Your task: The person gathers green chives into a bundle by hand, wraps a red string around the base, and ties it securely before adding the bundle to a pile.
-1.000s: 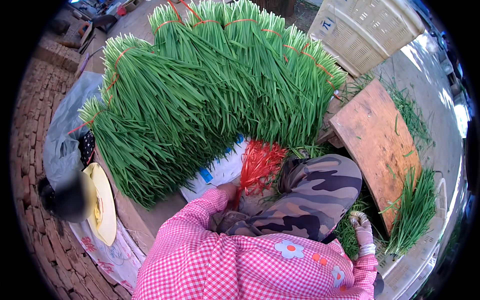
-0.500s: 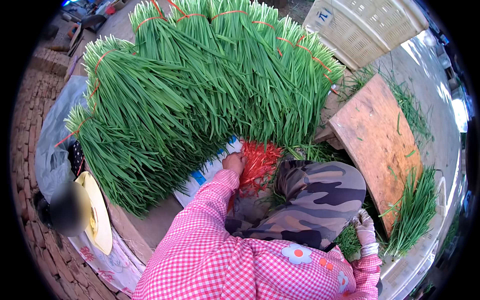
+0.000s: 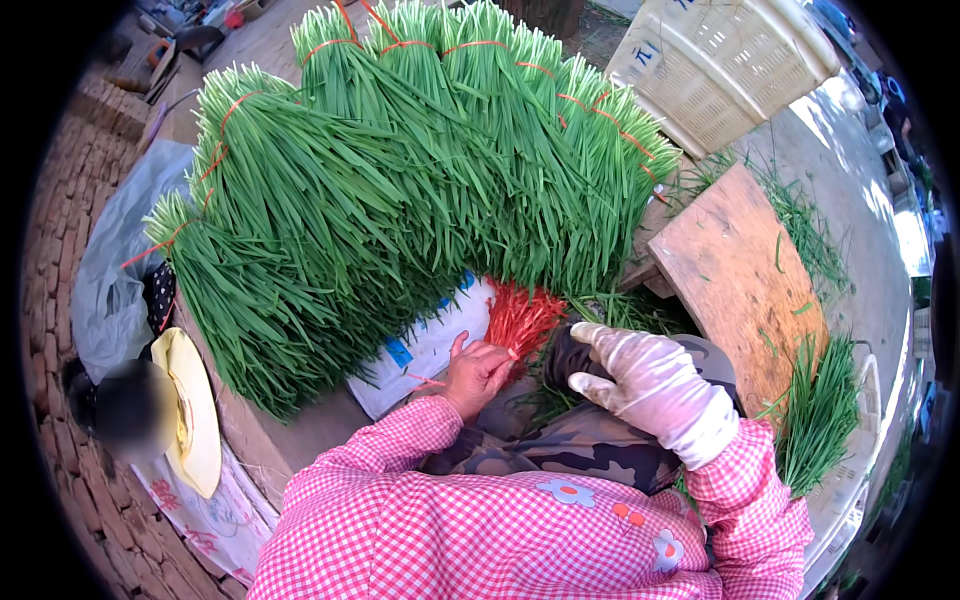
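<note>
Brick paving (image 3: 80, 210); sunlit ground (image 3: 872, 285), probably concrete.

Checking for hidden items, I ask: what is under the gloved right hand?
Camouflage trousers show past the lower edge of the gloved right hand. Whatever lies directly beneath it is covered, so contact cannot be judged.

Head view, one: wide fisheye, upright, head-worn, left of a pair. Faces steeply down from close above the pink checked shirt (image 3: 440, 530); farther out, the bundled greens (image 3: 400, 180) and pale crate (image 3: 725, 75) at top. Straight edges bowed, corners black.
</note>
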A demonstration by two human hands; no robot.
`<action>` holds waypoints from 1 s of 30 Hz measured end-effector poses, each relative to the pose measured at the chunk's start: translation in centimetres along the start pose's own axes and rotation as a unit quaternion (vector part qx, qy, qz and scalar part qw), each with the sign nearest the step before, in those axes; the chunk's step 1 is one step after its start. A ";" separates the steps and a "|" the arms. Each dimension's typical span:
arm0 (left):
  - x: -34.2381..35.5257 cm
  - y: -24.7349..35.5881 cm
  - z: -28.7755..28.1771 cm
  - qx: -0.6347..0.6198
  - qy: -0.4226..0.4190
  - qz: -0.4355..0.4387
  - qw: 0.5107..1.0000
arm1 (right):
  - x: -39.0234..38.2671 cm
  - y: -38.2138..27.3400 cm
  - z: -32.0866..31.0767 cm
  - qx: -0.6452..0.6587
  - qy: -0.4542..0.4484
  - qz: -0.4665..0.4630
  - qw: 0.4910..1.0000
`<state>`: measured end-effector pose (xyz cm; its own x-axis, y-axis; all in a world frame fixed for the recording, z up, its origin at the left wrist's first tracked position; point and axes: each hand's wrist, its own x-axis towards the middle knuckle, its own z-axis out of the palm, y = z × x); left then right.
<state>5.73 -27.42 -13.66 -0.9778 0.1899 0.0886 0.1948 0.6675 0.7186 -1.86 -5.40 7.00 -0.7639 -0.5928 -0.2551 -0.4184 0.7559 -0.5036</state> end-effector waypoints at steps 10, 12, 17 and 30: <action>0.7 3.6 -0.6 -0.008 0.002 0.082 0.997 | 2.8 0.5 7.2 -0.004 -0.036 0.050 0.998; 0.6 3.5 -0.4 -0.029 0.016 0.066 0.997 | 2.9 0.6 6.9 0.027 -0.002 0.052 0.998; -1.4 -0.8 1.6 0.064 -0.074 0.034 0.995 | 2.8 1.6 4.8 0.292 0.015 0.114 0.949; -2.9 -6.8 2.7 0.122 -0.196 -0.108 0.967 | -4.3 4.5 -5.0 0.522 0.253 0.100 0.808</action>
<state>7.50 -30.52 -20.66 -0.9023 0.2532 -0.3490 0.0476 0.8630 0.5030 -2.92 1.96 10.00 -0.9788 -0.0986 -0.1798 0.1788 0.0189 -0.9837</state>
